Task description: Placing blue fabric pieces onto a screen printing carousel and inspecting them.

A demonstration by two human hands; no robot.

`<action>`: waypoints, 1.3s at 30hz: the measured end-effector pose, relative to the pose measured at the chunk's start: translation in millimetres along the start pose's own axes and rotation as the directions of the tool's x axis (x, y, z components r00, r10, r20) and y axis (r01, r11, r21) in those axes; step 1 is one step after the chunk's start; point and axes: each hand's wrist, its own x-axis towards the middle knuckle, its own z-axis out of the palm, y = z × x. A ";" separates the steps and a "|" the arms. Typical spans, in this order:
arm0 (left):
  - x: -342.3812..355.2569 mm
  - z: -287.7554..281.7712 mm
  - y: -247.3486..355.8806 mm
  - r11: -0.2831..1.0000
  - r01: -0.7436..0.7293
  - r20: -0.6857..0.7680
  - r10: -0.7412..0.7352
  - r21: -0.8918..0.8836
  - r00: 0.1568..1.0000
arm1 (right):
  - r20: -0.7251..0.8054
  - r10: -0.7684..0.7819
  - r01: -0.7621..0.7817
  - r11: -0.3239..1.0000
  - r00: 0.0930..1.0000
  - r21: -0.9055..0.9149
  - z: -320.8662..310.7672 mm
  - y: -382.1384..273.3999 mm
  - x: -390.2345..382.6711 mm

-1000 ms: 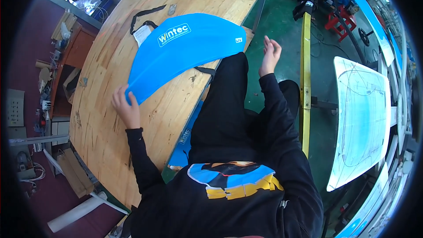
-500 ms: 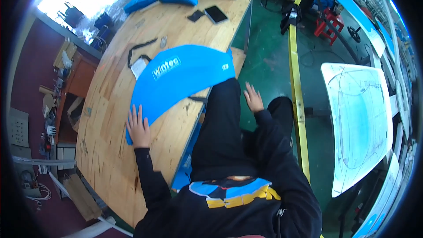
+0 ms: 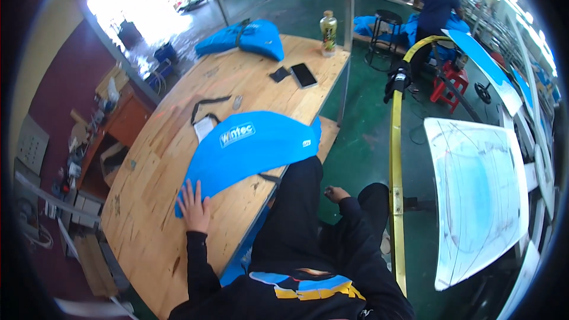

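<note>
In the head view, with 12 o'clock straight ahead of you and the cover as the dial's centre, the blue crescent-shaped fabric cover (image 3: 252, 151) lies on the tabletop (image 3: 148, 225), its far-right end reaching past the edge at 3 o'clock, above your left thigh (image 3: 299, 184). Your left hand (image 3: 194, 206) is spread, palm down, on the tapered end at 7 o'clock. Your right hand (image 3: 336, 194) hangs near your knees at 4 o'clock, apart from the cover, fingers seemingly half-curled; you can't tell from here whether they pinch anything. Only one end is pressed, so a lift of that thigh could shove the overhanging end and twist the fabric. The black strap (image 3: 269, 178) poking out at 5 o'clock might snag on your trousers. A wide swing of the cover could also sweep the phone (image 3: 304, 75) or bottle (image 3: 329, 34) at 1 o'clock, both near the edge.
</note>
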 end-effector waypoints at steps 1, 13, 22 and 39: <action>-5.5 -0.1 -9.3 1.000 -0.013 -0.022 0.013 0.009 1.000 | 0.007 0.014 -0.014 1.000 1.000 -0.012 -4.6 -7.2 -1.9; 67.1 -59.8 144.6 0.934 -0.269 -0.252 0.209 -0.234 0.945 | -0.365 -0.185 0.284 0.928 0.913 0.240 -129.3 -113.3 -110.2; 71.3 -82.6 386.2 0.355 -0.775 -0.458 0.650 -0.523 0.607 | -0.854 0.099 0.103 0.979 0.511 0.175 -196.6 -127.5 -339.7; 37.8 -47.2 677.5 -0.132 -0.917 -0.419 0.907 -0.377 0.041 | -0.825 0.531 -0.966 0.043 -0.193 0.254 -154.0 -1.8 -557.9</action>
